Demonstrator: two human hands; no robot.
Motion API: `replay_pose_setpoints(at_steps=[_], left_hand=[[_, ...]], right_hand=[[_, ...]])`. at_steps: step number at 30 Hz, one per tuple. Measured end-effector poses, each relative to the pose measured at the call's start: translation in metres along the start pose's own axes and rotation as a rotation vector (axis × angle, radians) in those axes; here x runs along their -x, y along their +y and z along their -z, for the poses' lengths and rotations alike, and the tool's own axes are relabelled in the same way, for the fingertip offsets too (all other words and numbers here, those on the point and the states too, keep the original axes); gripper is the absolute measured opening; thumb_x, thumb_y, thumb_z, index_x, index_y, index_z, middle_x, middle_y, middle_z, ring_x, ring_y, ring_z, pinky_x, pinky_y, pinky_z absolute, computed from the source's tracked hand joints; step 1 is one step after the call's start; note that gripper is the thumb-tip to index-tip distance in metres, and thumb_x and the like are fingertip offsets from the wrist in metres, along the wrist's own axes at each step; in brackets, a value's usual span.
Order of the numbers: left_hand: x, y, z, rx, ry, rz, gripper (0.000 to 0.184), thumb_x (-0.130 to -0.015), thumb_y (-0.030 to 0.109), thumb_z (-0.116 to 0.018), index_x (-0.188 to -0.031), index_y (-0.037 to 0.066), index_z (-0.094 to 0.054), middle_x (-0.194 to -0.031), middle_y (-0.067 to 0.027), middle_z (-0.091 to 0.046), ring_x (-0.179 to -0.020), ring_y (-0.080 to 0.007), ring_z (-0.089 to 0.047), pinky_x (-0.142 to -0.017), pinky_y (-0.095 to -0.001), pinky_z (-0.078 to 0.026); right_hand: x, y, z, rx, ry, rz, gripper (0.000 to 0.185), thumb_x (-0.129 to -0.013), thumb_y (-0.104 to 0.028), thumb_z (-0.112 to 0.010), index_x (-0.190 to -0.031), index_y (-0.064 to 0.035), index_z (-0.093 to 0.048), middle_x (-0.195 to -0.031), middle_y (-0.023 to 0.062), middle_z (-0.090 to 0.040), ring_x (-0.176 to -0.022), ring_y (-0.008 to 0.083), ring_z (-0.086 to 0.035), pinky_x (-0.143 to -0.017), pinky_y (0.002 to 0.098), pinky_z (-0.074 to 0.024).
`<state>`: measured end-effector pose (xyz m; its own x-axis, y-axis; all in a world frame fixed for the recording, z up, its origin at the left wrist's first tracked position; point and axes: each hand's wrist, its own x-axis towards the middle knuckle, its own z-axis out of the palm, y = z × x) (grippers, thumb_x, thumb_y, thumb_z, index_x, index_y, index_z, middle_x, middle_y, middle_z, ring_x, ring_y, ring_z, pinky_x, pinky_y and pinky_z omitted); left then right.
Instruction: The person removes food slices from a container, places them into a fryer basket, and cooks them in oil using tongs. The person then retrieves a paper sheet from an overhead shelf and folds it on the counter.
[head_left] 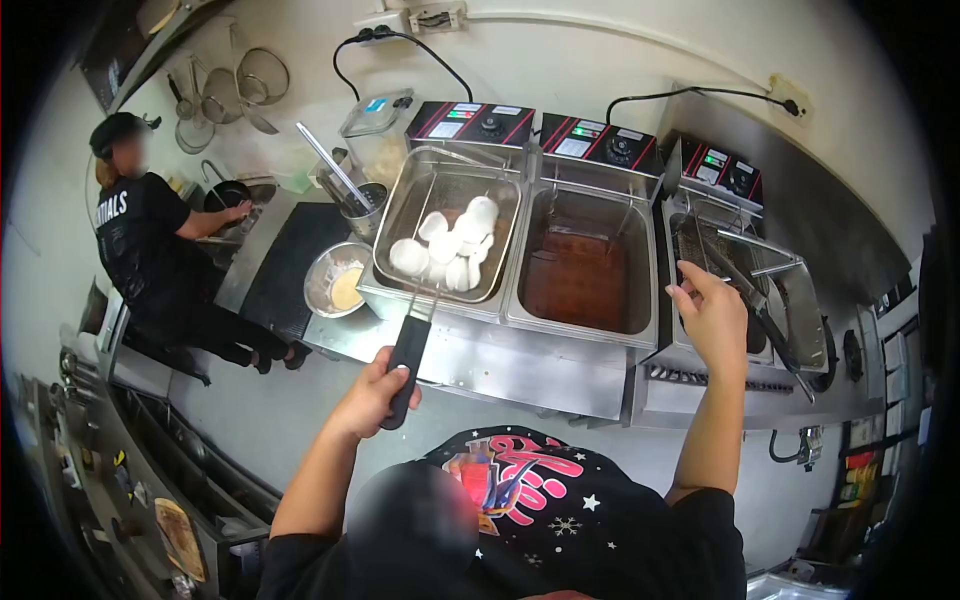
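My left hand [372, 398] is wrapped round the black handle of a fry basket [460, 173]. In the basket lies a pile of white, roundish thin pieces [445, 247], whose kind I cannot make out. The basket sits at the left fryer tank, tilted a little. My right hand [715, 315] hovers near the right-hand fryer, thumb and fingers slightly apart, with nothing visible in it. Close by that hand are a black basket handle [768, 325] and a wire fry basket [795, 290]. Brownish oil fills the middle fryer tank [583, 270].
A metal bowl [322, 290] with pale yellow batter stands left of the fryers, near a metal container [370, 215] holding utensils. Fryer control boxes [600, 146] line the back. At far left a co-worker [150, 230] stands by a sink. Strainers [222, 95] hang on the wall.
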<state>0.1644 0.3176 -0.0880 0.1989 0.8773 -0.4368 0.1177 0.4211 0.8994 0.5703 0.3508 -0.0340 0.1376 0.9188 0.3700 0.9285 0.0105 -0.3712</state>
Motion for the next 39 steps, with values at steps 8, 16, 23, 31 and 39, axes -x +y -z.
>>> replay_pose_setpoints(at_steps=[8,16,23,31,39], left_hand=[[-0.013,0.0,-0.005,-0.236,0.096,-0.13,0.028,-0.091,0.013,-0.039,-0.117,0.002,-0.038,-0.068,-0.005,-0.057,-0.061,-0.011,-0.052,-0.056,-0.0244,-0.041],[-0.019,0.017,0.013,-0.369,0.039,-0.149,0.02,-0.092,0.011,-0.04,-0.11,0.003,-0.039,-0.065,-0.0049,-0.056,-0.057,-0.0118,-0.052,-0.052,-0.0261,-0.041],[-0.026,0.016,0.017,-0.286,-0.02,-0.031,0.025,-0.091,0.013,-0.04,-0.115,0.004,-0.04,-0.066,-0.0052,-0.056,-0.055,-0.0099,-0.05,-0.047,-0.0235,-0.039],[-0.035,0.028,0.033,0.573,-0.165,-0.049,0.015,-0.091,0.019,-0.043,-0.1,0.007,-0.042,-0.064,-0.0089,-0.055,-0.04,-0.0124,-0.044,-0.03,-0.0211,-0.03],[-0.103,0.099,0.059,0.631,-0.402,0.103,0.016,-0.091,0.016,-0.041,-0.101,0.004,-0.042,-0.077,-0.0124,-0.056,-0.051,-0.0138,-0.047,-0.033,-0.0209,-0.032]], right_hand=[[0.008,0.004,0.0,-0.115,0.016,-0.111,0.032,-0.077,-0.02,-0.068,-0.106,-0.007,-0.064,-0.08,0.0079,-0.064,-0.062,0.0229,-0.058,-0.062,0.0332,-0.0456],[0.019,0.018,-0.005,-0.102,0.059,-0.157,0.03,-0.077,-0.019,-0.067,-0.104,-0.0061,-0.064,-0.078,0.0097,-0.065,-0.061,0.0215,-0.058,-0.061,0.032,-0.0459],[0.026,0.02,-0.002,-0.134,0.079,-0.168,0.029,-0.077,-0.016,-0.068,-0.104,-0.0059,-0.065,-0.077,0.0098,-0.065,-0.059,0.0196,-0.057,-0.06,0.0311,-0.0457],[0.035,0.024,0.003,-0.18,0.091,-0.224,0.028,-0.077,-0.013,-0.067,-0.103,-0.0028,-0.064,-0.074,0.01,-0.064,-0.056,0.0182,-0.055,-0.057,0.0297,-0.0444],[0.034,0.026,0.001,-0.237,0.083,-0.175,0.025,-0.079,-0.007,-0.065,-0.103,0.0009,-0.063,-0.069,0.0075,-0.061,-0.059,0.0109,-0.051,-0.056,0.0253,-0.0437]])
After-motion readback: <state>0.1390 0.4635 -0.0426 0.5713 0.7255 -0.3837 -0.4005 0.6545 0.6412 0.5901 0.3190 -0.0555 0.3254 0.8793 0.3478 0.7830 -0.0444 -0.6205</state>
